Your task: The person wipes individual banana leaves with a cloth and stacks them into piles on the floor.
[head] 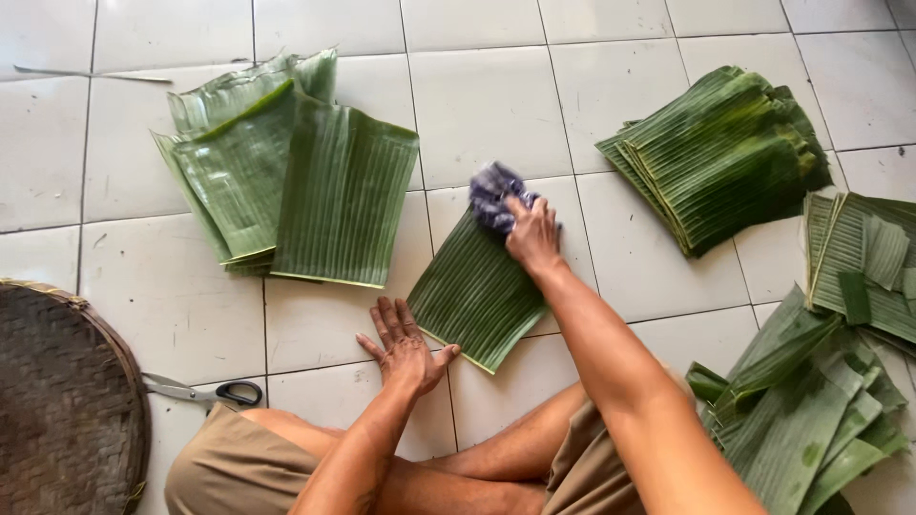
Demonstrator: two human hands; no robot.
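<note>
A single green banana leaf piece (474, 291) lies flat on the white tiled floor (496, 105) in front of me. My right hand (530, 235) presses a crumpled blue-purple cloth (494, 195) onto the leaf's far corner. My left hand (403, 345) rests flat, fingers spread, on the floor at the leaf's near left edge, thumb touching the leaf.
A pile of leaf pieces (286, 172) lies at the far left, a neat stack (725, 153) at the far right, and loose leaves (821, 381) at the near right. Scissors (205, 391) lie beside a woven round tray (67, 401) at the left. My folded legs are below.
</note>
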